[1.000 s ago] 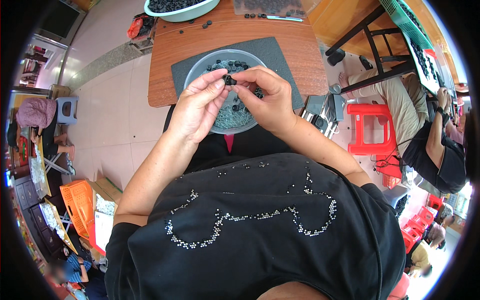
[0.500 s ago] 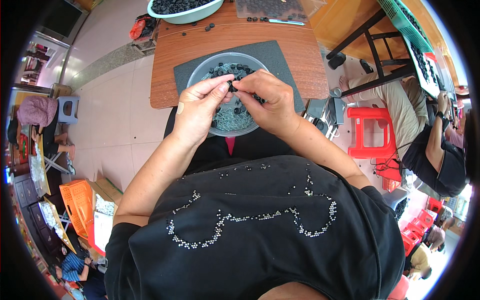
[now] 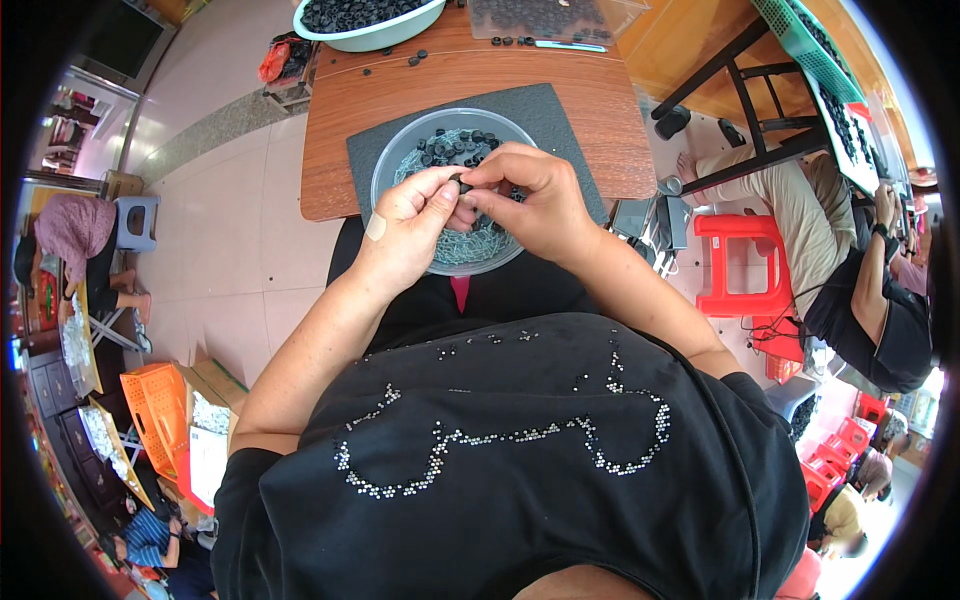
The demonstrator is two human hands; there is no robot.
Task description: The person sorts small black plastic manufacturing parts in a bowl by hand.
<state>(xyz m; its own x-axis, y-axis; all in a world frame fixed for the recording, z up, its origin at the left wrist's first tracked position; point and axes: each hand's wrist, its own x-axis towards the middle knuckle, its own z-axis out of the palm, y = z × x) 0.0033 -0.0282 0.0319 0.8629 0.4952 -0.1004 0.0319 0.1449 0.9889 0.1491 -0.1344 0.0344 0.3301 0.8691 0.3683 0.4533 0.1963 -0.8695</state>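
Observation:
Above a grey plastic bowl (image 3: pixel 385 150), my two hands meet with closed fingertips. My left hand (image 3: pixel 412 218), with a pale plaster near the thumb's base, grips a small black round part (image 3: pixel 460 184) between thumb and fingers. From the other side, the thumb and forefinger of my right hand (image 3: pixel 535 198) pinch at the same part; whether they hold a second tiny piece is hidden. Thin silvery screws (image 3: pixel 468 246) fill the bowl's near side. Black round caps (image 3: pixel 440 150) lie toward its far side, partly covered by my hands.
The bowl rests on a dark mat (image 3: pixel 560 125) upon a brown wooden table (image 3: pixel 335 130). At the far edge stand a pale green basin (image 3: pixel 385 38) and a clear box (image 3: pixel 560 18), both with black parts. A red stool (image 3: pixel 740 265) and a seated person (image 3: pixel 860 310) are to the right.
Both hands have shifted slightly, and my left wrist has turned a little. The black part shows more plainly between the fingertips now. The bowl has barely moved.

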